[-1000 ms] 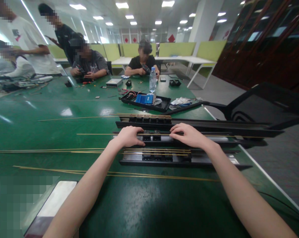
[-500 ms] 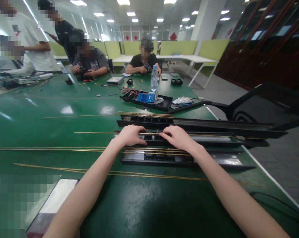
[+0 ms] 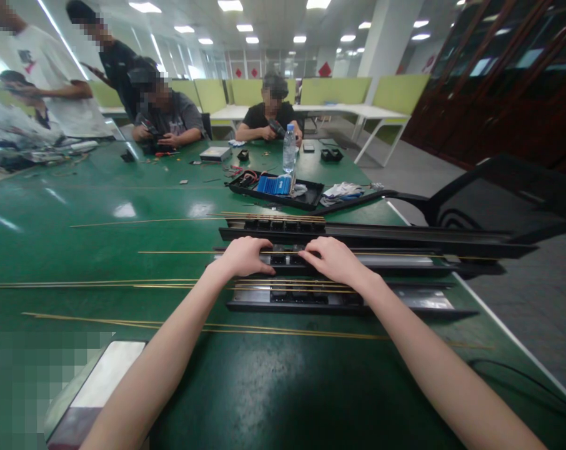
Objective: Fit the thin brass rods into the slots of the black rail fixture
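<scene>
Three black channels lie crosswise on the green table. My left hand [image 3: 248,257] is at the left part of the middle channel [image 3: 395,269], its thumb and fingers apart around the channel's edges. Thumb and fingertips of my right hand [image 3: 332,257] are pinched together at a thin brass rod [image 3: 170,252] over small black blocks [image 3: 279,258] in that channel. More rods rest over the near channel [image 3: 405,306] and the far channel [image 3: 381,236]. What lies under my right fingertips is too small to make out fully.
Loose rods [image 3: 283,331] lie in front of the channels. Beyond them are a black tray [image 3: 306,199], a water bottle [image 3: 289,150] and gloves [image 3: 343,192]. A phone-like object [image 3: 107,375] is at near left. Several people are around the table; a black chair [image 3: 512,194] stands right.
The whole view has shifted slightly, with things a little further left. Both hands keep nearly the same place at the middle channel.
</scene>
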Tool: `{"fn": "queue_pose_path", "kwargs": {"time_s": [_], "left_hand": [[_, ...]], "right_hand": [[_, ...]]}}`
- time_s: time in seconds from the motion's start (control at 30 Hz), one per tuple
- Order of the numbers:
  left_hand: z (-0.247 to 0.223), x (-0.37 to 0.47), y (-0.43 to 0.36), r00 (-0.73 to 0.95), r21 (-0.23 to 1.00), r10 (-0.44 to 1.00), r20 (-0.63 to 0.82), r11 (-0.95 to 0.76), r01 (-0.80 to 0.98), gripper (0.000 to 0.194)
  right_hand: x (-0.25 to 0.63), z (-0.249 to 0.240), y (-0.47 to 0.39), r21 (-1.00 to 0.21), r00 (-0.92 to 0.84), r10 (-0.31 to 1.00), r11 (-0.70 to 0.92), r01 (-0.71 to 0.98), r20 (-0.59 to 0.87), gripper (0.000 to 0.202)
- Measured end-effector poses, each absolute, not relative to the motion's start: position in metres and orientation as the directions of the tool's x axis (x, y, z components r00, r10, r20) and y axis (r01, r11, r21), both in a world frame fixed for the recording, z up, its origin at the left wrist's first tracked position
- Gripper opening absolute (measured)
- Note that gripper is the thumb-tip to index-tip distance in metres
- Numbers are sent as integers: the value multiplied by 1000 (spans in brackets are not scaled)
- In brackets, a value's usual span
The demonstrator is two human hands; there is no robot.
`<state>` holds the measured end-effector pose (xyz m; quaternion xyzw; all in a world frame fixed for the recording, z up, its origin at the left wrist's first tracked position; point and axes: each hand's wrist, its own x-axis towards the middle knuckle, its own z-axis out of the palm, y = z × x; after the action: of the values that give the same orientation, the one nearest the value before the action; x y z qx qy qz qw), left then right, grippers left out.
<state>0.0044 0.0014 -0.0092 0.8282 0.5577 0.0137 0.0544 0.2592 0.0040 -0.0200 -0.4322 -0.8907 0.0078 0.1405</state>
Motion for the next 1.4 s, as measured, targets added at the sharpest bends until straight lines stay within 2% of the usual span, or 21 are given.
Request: {"fn": "queue_pose_path", "kwargs": {"time_s": [0.53, 1.4], "left_hand": [[-9, 5, 1, 371, 116, 928, -41, -364, 924, 77], [-6, 6, 0, 359, 114, 931, -61, -351, 930, 76]], "right_hand": [[258, -15, 2, -116, -554, 791, 595, 796, 260, 41], [260, -14, 1, -163, -536, 800, 586, 794, 270, 42]]}}
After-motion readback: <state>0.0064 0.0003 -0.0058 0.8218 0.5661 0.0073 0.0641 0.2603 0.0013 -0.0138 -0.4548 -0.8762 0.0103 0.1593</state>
